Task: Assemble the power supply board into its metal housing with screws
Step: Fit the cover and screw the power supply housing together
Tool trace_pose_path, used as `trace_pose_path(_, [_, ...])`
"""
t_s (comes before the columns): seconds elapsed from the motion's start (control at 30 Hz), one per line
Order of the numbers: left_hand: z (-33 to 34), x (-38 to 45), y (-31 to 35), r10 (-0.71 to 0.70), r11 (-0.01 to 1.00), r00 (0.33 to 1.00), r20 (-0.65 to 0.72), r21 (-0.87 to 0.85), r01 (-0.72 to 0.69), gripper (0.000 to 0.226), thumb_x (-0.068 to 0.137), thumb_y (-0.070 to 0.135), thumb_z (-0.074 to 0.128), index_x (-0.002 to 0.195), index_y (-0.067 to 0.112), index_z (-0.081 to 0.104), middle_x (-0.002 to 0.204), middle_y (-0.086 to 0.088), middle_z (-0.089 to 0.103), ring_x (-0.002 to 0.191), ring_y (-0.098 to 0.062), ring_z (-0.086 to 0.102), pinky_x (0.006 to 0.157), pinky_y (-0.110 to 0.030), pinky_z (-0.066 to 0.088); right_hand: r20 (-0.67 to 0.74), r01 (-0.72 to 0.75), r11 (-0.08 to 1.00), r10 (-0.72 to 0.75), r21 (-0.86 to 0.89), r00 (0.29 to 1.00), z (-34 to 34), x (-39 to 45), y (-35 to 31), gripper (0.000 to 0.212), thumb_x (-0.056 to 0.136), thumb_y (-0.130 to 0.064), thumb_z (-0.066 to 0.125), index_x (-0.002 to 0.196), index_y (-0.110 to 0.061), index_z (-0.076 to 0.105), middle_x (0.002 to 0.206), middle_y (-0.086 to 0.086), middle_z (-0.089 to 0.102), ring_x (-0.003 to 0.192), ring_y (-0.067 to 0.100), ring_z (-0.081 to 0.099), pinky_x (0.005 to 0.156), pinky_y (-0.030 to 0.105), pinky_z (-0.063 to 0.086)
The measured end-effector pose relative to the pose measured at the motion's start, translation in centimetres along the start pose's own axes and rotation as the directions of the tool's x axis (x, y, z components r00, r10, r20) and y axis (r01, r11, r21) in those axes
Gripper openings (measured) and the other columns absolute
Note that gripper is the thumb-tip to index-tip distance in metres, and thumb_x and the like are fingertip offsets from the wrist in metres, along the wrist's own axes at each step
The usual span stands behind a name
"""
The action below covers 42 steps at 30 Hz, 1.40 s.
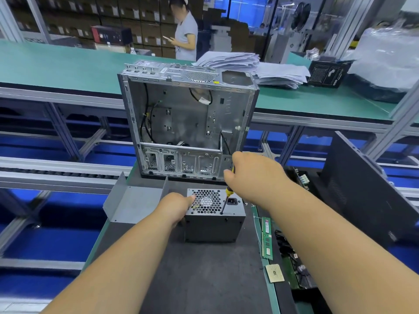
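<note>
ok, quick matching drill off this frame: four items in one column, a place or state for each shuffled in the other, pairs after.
Items
1. screwdriver
2. power supply
3. computer case
4. memory stick

Places or states
A. lying flat on the green strip at the right
B. gripped by the right hand, tip on the grille face
C. standing open behind
D. steadied by the left hand on the dark mat

Pairs: 1-B, 2-D, 3-C, 4-A

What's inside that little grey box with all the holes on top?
Through the power supply box's honeycomb holes only a pale round fan hub shows. The solid metal walls cover everything else inside, so the board itself stays hidden.
</note>
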State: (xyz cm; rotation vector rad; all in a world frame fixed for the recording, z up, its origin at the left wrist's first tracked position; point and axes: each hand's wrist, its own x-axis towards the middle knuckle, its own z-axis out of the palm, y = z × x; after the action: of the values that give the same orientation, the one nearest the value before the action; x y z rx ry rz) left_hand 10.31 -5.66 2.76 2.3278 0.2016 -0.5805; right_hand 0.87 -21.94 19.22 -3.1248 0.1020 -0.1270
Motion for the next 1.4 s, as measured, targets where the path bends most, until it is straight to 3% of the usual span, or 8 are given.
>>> trace_pose_path(0.1, [0.0,0.1,0.1,-0.015,0.999,1.0,-0.01,0.038,0.015,0.047,0.097,0.051,0.048,0.081,0.007,0.054,0.11,-0.016,0.063,0.075,-0.026,0.052,0.074,-0.031,0.039,0.055,0.122,0.975,-0.135,0.187,0.989,-0.4,-0.4,0.5,0.011,0.094,-0.02,0.046,0.105,-0.02,0.049,0.097,-0.001,0.052,0.077,0.017,0.053,0.063,0.037,0.046])
trace_pose_path(0.33, [0.1,0.1,-0.2,-0.01,0.998,1.0,-0.002,-0.068,0.01,0.054,0.096,0.048,0.053,0.121,0.0,0.06,0.127,-0.017,0.06,0.11,-0.033,0.058,0.084,-0.033,0.042,0.102,0.214,0.953,-0.24,0.213,0.965,-1.1,-0.5,1.1,0.017,0.095,-0.008,0.052,0.102,-0.022,0.057,0.095,-0.011,0.049,0.078,0.007,0.054,0.075,0.035,0.051])
trace_pose_path(0.5, [0.0,-0.2,0.3,-0.007,0.997,1.0,0.008,-0.082,0.007,0.056,0.098,0.045,0.051,0.129,-0.002,0.055,0.135,-0.018,0.056,0.12,-0.035,0.053,0.099,-0.039,0.043,0.126,0.202,0.979,-0.201,0.009,0.971,-1.9,0.3,0.6,0.012,0.094,-0.028,0.062,0.099,-0.018,0.058,0.086,-0.003,0.053,0.083,0.02,0.054,0.062,0.031,0.039])
trace_pose_path(0.67, [0.0,-0.3,0.1,0.009,0.992,1.0,0.015,-0.124,-0.007,0.059,0.097,0.045,0.053,0.132,-0.003,0.053,0.138,-0.018,0.053,0.123,-0.035,0.052,0.103,-0.041,0.042,0.038,0.059,0.966,-0.051,-0.253,0.998,-1.1,0.5,-0.8,0.048,0.099,-0.048,0.04,0.064,-0.016,0.043,0.064,0.0,0.045,0.054,0.018,0.041,0.047,0.024,0.03])
trace_pose_path(0.9, [0.0,-0.3,-0.2,-0.001,0.987,1.0,0.019,-0.16,0.004,0.054,0.096,0.046,0.055,0.123,-0.001,0.059,0.129,-0.017,0.059,0.113,-0.035,0.057,0.093,-0.038,0.045,-0.007,-0.017,0.992,0.016,-0.123,1.0,-0.1,0.0,-1.4,0.041,0.102,-0.046,0.033,0.078,-0.014,0.044,0.073,0.0,0.049,0.063,0.021,0.047,0.051,0.029,0.033])
trace_pose_path(1.03, [0.0,-0.2,-0.2,-0.011,0.989,1.0,0.021,-0.144,0.014,0.056,0.095,0.048,0.054,0.125,0.0,0.059,0.129,-0.017,0.059,0.108,-0.034,0.058,0.085,-0.035,0.044,0.091,0.231,0.953,-0.252,0.197,0.963,-0.8,-0.4,-0.4,0.008,0.1,-0.026,0.045,0.104,-0.022,0.05,0.104,-0.002,0.05,0.079,0.019,0.057,0.067,0.038,0.049])
trace_pose_path(1.17, [0.1,0.0,-0.3,-0.012,0.989,1.0,0.02,-0.147,0.015,0.057,0.094,0.049,0.055,0.125,0.002,0.058,0.126,-0.015,0.061,0.105,-0.033,0.057,0.082,-0.034,0.043,0.056,0.296,0.946,-0.305,0.133,0.951,-0.7,-0.5,0.3,0.009,0.1,-0.029,0.049,0.102,-0.023,0.056,0.103,-0.003,0.048,0.091,0.02,0.053,0.08,0.039,0.048])
trace_pose_path(1.4, [0.1,0.2,-0.5,0.006,0.988,1.0,0.015,-0.157,-0.004,0.055,0.095,0.048,0.054,0.125,0.002,0.058,0.128,-0.014,0.059,0.103,-0.031,0.055,0.083,-0.034,0.042,0.162,0.25,0.967,-0.253,0.04,0.954,-1.1,-0.3,1.0,0.025,0.089,0.004,0.053,0.099,-0.02,0.054,0.098,-0.006,0.051,0.081,0.015,0.056,0.07,0.033,0.05])
